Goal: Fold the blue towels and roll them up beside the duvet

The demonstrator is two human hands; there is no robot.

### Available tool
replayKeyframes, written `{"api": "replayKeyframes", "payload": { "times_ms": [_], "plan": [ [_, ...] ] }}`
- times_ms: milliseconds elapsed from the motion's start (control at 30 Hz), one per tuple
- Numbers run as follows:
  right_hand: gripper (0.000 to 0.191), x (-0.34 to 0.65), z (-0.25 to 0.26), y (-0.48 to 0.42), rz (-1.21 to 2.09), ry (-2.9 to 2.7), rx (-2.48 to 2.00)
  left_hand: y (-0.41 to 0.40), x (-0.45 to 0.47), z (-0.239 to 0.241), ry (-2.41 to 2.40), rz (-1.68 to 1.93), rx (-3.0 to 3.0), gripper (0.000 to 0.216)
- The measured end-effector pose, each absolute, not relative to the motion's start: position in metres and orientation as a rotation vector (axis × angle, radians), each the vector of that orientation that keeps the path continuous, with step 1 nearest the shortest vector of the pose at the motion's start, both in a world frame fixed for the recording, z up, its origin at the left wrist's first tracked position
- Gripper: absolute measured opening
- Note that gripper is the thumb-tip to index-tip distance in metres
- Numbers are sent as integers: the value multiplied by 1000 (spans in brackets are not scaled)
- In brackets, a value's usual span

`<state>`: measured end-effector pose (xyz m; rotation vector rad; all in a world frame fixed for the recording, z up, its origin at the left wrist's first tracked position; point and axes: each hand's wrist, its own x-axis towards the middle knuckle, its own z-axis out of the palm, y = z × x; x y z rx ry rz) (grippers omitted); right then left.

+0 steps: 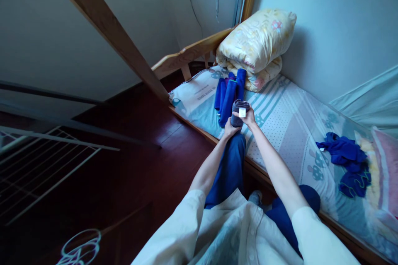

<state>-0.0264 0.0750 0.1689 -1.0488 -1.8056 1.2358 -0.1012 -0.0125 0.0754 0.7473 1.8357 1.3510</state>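
A rolled dark grey towel (pixel 236 121) with a white label stands upright between my hands, its spiral end facing up. My left hand (pixel 231 129) is closed round its lower left side. My right hand (pixel 248 117) grips the upper right side, by the label. Just beyond, several rolled blue towels (pixel 229 97) lie side by side on the bed sheet (pixel 280 120). Farther right, a crumpled blue cloth (pixel 345 151) lies on the bed, and below it another dark blue cloth (pixel 354 183) with green edging.
A folded yellow quilt (pixel 258 41) is piled at the bed's far end by the wooden headboard (pixel 192 51). A pink pillow (pixel 387 165) is at the right. A wooden post (pixel 115 25) slants across the left. A white rack (pixel 49 161) and coiled cord (pixel 81 246) are at lower left.
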Motion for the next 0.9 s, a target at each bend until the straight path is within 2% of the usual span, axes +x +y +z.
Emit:
{"api": "replayKeyframes", "payload": {
  "times_ms": [100, 167, 200, 267, 367, 433, 533, 667, 800, 900],
  "plan": [
    [105, -13, 157, 69, 1123, -1818, -1214, -20, -98, 73, 2020, 1400, 741, 119],
    [113, 2, 146, 57, 1094, -1802, -1373, -29, -97, 70, 2133, 1376, 759, 125],
    [114, 11, 139, 48, 1095, -1793, -1435, -33, -96, 68, 2166, 1359, 803, 122],
    [109, 30, 126, 27, 1126, -1769, -1504, -37, -98, 66, 2159, 1312, 992, 101],
    [90, 66, 108, -12, 1251, -1719, -1507, -31, -106, 65, 1948, 1076, 1399, 59],
    [78, 96, 102, -39, 1386, -1670, -1480, -19, -114, 66, 1831, 805, 1579, 46],
    [66, 154, 102, -78, 1537, -1530, -1441, -5, -123, 73, 1857, 439, 1681, 43],
    [53, 248, 121, -118, 1487, -1293, -1526, -5, -124, 81, 1834, 301, 1797, 43],
    [47, 347, 151, -137, 1151, -1027, -1684, -12, -100, 76, 1984, 280, 1993, 44],
    [38, 413, 165, -142, 732, -945, -1861, -29, -48, 73, 1801, 209, 2201, 48]
  ]
}}
